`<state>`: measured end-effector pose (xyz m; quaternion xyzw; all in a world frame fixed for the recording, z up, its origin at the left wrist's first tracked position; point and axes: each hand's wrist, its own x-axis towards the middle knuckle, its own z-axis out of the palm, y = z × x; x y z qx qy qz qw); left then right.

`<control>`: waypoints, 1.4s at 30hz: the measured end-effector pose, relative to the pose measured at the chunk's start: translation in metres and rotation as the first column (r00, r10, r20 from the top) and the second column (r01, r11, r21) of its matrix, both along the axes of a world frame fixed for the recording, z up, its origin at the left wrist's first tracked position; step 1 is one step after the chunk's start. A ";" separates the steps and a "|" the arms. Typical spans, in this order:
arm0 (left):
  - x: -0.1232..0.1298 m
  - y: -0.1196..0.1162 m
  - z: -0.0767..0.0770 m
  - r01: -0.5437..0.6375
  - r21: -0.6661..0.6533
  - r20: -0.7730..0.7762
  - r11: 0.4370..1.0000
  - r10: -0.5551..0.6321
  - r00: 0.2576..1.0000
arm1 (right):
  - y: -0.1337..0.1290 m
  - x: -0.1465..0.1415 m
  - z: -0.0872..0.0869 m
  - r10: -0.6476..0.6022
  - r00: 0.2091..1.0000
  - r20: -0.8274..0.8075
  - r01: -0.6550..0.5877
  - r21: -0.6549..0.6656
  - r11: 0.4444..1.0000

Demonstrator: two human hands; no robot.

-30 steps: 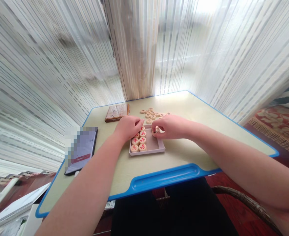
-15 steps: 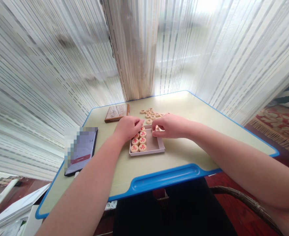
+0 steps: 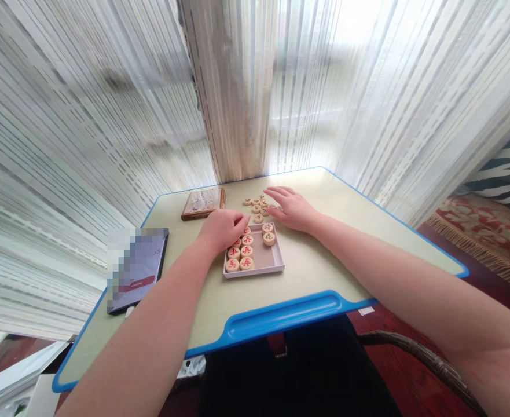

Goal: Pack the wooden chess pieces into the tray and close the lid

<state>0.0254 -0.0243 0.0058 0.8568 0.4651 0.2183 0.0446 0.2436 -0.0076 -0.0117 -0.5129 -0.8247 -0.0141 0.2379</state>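
A shallow white box tray [image 3: 255,272] holds round wooden Chinese chess pieces. Red-marked pieces [image 3: 246,251] fill two columns along its left side; two dark-marked pieces [image 3: 268,238] sit in its far right corner. My left hand [image 3: 223,233] rests over the tray's far left corner, fingers curled closed, covering some red pieces; what it grips is hidden. Beyond the tray, my right hand [image 3: 292,208] reaches over a group of loose dark-marked pieces [image 3: 256,209], its fingers stretched out and apart. Nothing shows in its grasp, and it partly covers that group.
A brown-edged flat box [image 3: 203,203] lies at the table's back left. A tablet-like device [image 3: 148,266] lies near the left edge. The pale table [image 3: 324,272] has a blue rim with a molded blue groove [image 3: 285,315] at the front. Striped curtains [image 3: 241,104] hang behind.
My right hand has let go of a dark-marked piece in the tray, moved away toward the loose pieces and opened. My left hand stays at the tray's corner. The view has shifted slightly.
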 end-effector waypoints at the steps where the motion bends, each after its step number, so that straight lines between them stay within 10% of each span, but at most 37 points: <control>1: 0.000 0.000 0.000 0.003 0.002 -0.001 1.000 -0.003 1.000 | 0.002 -0.001 -0.002 -0.001 1.000 0.021 0.002 -0.036 0.999; 16: 0.000 0.000 -0.001 0.014 0.027 -0.008 1.000 -0.013 1.000 | 0.005 -0.008 0.000 0.032 0.985 0.171 0.016 -0.272 0.962; 42: -0.001 0.001 -0.002 0.005 0.020 -0.025 1.000 -0.004 1.000 | 0.006 -0.005 -0.003 0.041 0.990 0.132 -0.010 -0.228 0.974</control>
